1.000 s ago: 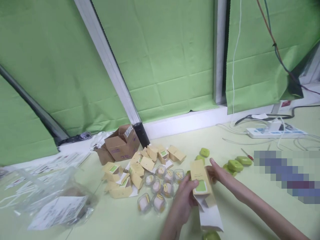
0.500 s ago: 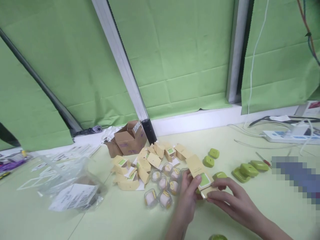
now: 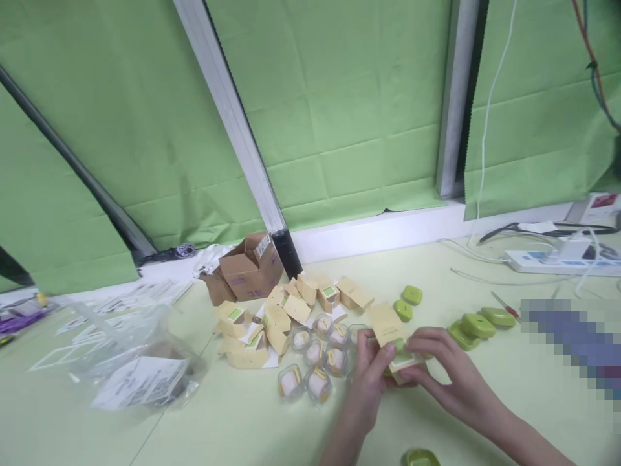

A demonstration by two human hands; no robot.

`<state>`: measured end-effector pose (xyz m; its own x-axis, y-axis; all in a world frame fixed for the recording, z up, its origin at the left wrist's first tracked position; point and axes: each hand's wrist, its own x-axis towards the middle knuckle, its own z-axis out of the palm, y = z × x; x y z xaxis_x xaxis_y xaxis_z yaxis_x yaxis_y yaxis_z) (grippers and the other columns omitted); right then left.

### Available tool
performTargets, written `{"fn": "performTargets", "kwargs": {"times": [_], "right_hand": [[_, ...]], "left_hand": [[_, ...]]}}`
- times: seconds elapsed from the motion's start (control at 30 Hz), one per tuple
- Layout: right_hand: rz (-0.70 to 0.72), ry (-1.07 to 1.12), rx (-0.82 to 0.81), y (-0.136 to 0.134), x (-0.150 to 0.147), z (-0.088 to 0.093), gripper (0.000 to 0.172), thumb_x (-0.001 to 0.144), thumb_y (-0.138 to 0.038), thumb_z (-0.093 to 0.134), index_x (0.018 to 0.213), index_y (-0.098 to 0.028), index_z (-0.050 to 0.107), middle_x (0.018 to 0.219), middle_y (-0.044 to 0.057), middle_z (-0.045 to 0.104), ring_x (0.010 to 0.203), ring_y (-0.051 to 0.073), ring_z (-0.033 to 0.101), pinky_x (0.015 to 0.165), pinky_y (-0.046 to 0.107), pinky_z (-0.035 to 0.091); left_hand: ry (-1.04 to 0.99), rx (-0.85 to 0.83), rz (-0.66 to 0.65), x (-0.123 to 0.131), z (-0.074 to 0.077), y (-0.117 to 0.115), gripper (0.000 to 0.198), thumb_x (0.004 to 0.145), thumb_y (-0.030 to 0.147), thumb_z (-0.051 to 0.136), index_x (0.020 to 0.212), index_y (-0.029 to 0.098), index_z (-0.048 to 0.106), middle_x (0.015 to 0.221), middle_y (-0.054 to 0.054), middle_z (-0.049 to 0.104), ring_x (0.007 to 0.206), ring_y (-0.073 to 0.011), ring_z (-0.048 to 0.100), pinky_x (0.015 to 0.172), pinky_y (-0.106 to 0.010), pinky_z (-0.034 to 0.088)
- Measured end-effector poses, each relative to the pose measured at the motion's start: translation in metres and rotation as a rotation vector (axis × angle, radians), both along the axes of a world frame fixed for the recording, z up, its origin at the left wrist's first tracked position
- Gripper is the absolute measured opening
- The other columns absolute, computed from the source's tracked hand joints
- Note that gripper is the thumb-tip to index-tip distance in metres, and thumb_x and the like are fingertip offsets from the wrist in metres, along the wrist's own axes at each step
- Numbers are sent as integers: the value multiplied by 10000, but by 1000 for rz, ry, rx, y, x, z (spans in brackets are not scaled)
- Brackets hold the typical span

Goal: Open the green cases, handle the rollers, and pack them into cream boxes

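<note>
A small tan cardboard box [image 3: 385, 323] with a green patch on its face is held between both hands, its long flap standing up at the far end. My left hand [image 3: 363, 382] is closed around its left side, thumb on the front. My right hand [image 3: 449, 372] pinches the near right end, fingertips over the green patch. Left of my left hand sit several clear plastic cases [image 3: 317, 383] with pale contents and yellow cords. Beyond them lies a heap of similar tan boxes [image 3: 279, 327], some with flaps open. Several green cases [image 3: 478, 325] lie to the right.
A brown carton [image 3: 250, 275] and a black cylinder [image 3: 287, 254] stand at the back. Clear plastic bags with a label [image 3: 140, 382] lie at left. A screwdriver [image 3: 507, 305] and a white power strip [image 3: 528, 260] are at right. One green dish [image 3: 421, 457] sits at the front edge.
My right hand's fingers have moved up from the box's near end onto its face, partly covering the green patch. My left hand keeps its hold. The view has shifted slightly.
</note>
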<state>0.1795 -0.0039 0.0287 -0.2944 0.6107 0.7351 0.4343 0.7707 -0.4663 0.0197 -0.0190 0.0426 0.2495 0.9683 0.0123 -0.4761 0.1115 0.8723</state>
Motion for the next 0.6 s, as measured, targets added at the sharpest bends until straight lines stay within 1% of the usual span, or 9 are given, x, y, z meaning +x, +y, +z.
{"fn": "performTargets", "kwargs": {"times": [0.1,0.17,0.23,0.27,0.33,0.4,0.47,0.53,0.6], "right_hand": [[-27,16,-226,-10,13,-3,533,795,-329,648,1264,-270,403,1239,107,509,1119,265,530,878,383,520],[-21,15,-351,-19,27,-11,598,809,-351,622,1332,-287,338,1347,99,431,1172,269,504,910,376,515],[-52,76,-372,-28,40,-23,514,851,-335,559,1323,-304,357,1322,86,454,1133,250,540,871,341,542],[-93,109,-352,-31,46,-30,446,863,-324,541,1287,-306,404,1271,81,490,1096,242,563,841,325,555],[-190,143,-306,-37,54,-43,299,864,-308,541,1162,-299,519,1153,70,546,1039,233,589,811,304,561],[-236,126,-279,-42,58,-51,196,855,-296,558,1048,-286,587,1081,63,570,1024,228,596,827,293,550],[-236,84,-270,-47,61,-55,166,847,-285,572,1009,-278,610,1070,65,578,1025,223,599,845,281,541],[-242,47,-252,-54,64,-56,152,835,-279,587,980,-273,630,1093,74,575,1024,228,600,843,280,540],[-234,27,-219,-61,67,-55,125,824,-269,600,938,-271,650,1114,80,569,1027,239,596,854,293,533]], "left_hand": [[39,119,-51,2,1,-1,377,781,287,634,1050,225,377,1212,-94,542,1087,-244,540,882,-380,428],[119,229,-94,6,0,-2,530,715,275,696,1124,216,364,1238,-125,520,1138,-272,503,941,-413,386],[324,280,-151,11,-3,-3,622,662,281,730,1166,208,373,1241,-132,510,1170,-286,466,971,-424,354],[468,272,-184,13,-5,-4,635,637,290,741,1162,211,393,1229,-121,513,1167,-290,461,969,-425,353],[753,226,-252,17,-9,-6,638,588,303,758,1131,228,434,1191,-89,516,1131,-295,474,938,-427,372],[919,206,-314,20,-12,-7,626,576,295,748,1119,237,443,1162,-70,509,1100,-294,488,904,-421,392],[963,239,-355,21,-12,-9,645,596,305,731,1155,234,419,1189,-76,486,1124,-289,472,912,-405,384],[952,284,-382,21,-11,-10,665,632,352,713,1202,233,392,1244,-88,461,1164,-280,440,938,-388,363],[934,337,-385,20,-10,-10,583,683,402,677,1180,242,418,1250,-78,471,1166,-259,434,952,-373,349]]}}
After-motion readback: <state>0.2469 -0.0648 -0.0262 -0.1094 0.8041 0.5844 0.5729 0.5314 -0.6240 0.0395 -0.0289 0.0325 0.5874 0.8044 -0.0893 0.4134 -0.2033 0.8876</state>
